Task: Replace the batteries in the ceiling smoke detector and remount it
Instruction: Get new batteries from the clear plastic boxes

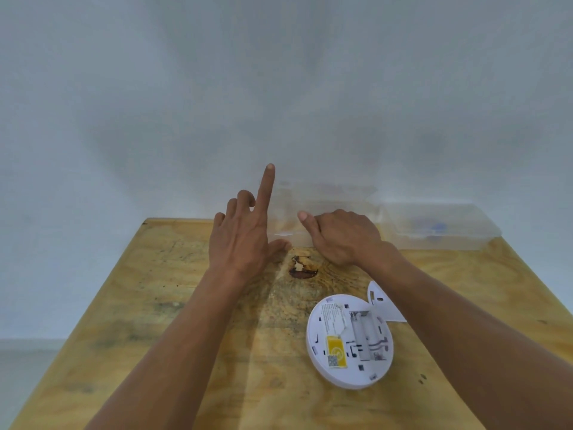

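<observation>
Plywood table (186,336) fills most of the shot, clear plastic boxes (434,228) along the far edge. Smoke detector (349,341) lies face down near the right forearm, battery bay open and empty, well behind both hands. Left hand (242,240) holds nothing, index finger pointing out, other fingers curled. Right hand (344,237) loosely curled at the boxes; can't tell if it's gripping anything.

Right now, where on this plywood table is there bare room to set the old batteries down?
The whole left half of the plywood table is bare, left of the left hand. The near edge below the smoke detector is free too. It is crowded at the far right: right hand, clear plastic boxes, white cover.
</observation>
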